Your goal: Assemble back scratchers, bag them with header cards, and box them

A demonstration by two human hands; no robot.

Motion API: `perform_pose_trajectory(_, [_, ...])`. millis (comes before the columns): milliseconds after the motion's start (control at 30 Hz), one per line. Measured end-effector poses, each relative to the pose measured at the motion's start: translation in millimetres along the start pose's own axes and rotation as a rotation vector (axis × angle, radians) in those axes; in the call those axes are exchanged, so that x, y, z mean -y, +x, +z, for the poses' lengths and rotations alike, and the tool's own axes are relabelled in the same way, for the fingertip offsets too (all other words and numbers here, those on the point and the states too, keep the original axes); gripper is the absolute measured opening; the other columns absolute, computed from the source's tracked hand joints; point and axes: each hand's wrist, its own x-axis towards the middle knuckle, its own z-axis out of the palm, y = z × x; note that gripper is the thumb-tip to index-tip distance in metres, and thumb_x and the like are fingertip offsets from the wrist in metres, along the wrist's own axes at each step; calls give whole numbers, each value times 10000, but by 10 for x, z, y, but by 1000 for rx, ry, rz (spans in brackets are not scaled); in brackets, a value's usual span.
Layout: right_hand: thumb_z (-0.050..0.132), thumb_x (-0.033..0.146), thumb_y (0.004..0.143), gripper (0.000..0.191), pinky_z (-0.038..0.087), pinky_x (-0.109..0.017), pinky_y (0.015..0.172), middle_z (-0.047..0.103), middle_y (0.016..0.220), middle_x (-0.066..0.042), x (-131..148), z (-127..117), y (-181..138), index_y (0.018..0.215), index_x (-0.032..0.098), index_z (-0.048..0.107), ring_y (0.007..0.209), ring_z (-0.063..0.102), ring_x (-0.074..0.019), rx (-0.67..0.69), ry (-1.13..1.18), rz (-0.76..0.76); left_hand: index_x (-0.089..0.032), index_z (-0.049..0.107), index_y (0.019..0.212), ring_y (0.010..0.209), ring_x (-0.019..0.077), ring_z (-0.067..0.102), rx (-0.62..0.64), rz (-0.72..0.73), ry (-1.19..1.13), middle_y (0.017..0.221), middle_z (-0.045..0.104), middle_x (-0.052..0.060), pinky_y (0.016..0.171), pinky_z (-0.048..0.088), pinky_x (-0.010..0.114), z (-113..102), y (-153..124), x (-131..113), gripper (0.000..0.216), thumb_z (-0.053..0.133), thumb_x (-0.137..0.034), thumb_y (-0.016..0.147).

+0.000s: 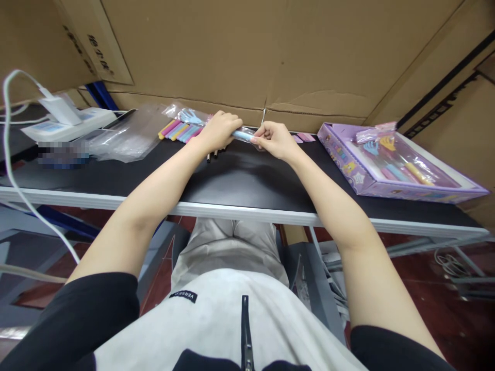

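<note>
Both my hands are on a light-blue back scratcher [243, 135] in a clear plastic sleeve, held level above the black tabletop. Its hand-shaped end [190, 117] sticks out to the left of my left hand [222, 130], whose fingers wrap over the middle. My right hand [274, 140] pinches the sleeve's right end between thumb and fingers. Beneath and left of my left hand lies a row of pink, yellow and blue handles [180, 130]. Dark rods with metallic ends [212, 155] show partly under that hand.
Clear plastic sleeves [129, 133] lie to the left, near a white power strip [73, 122] with a charger and cable. At right, an open purple box [358, 178] holds several wrapped back scratchers [402, 159]. Pink cards [305, 137] lie behind my right hand. Cardboard [232, 51] walls the back.
</note>
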Motion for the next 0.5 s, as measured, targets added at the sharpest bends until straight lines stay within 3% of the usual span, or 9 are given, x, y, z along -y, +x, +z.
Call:
perform_pose_trajectory(133, [711,362,1024,202,493,-315,804,728,875,-34,233,-2,-99,919,201,648,831,684,-205,-71,-359,-100,-179,739,1137,1225,385,654,-31,54,-9,1219,725,174,1096,443,545,-92,196,-47,263,527,-181,981])
perform_pose_trajectory(233, [615,291,1073,154,481,-345,881,771,1051,-104,475,-6,-202,1069,165,705,1005,727,-271,-47,-696,-122,-169,757,1195,1309,389,634,23,138,-31,1322,703,170,1131,423,527,-68,385,-135,283,545,-261,1031])
perform_pose_trajectory(367, [547,263,1101,287,489,-378,925,778,1188,-211,718,-7,-304,1267,99,715,1131,742,-339,54,-966,-67,-183,757,1221,1322,340,652,55,169,-90,1330,714,122,1139,425,474,187,517,-240,277,560,-260,1042])
perform_pose_trajectory(500, [567,249,1086,327,511,-390,954,775,1219,-275,796,22,-339,1274,53,749,1155,754,-362,205,-1068,-14,-168,771,1179,1250,321,702,158,203,-26,1271,757,135,1109,457,441,414,466,-351,249,606,-206,997])
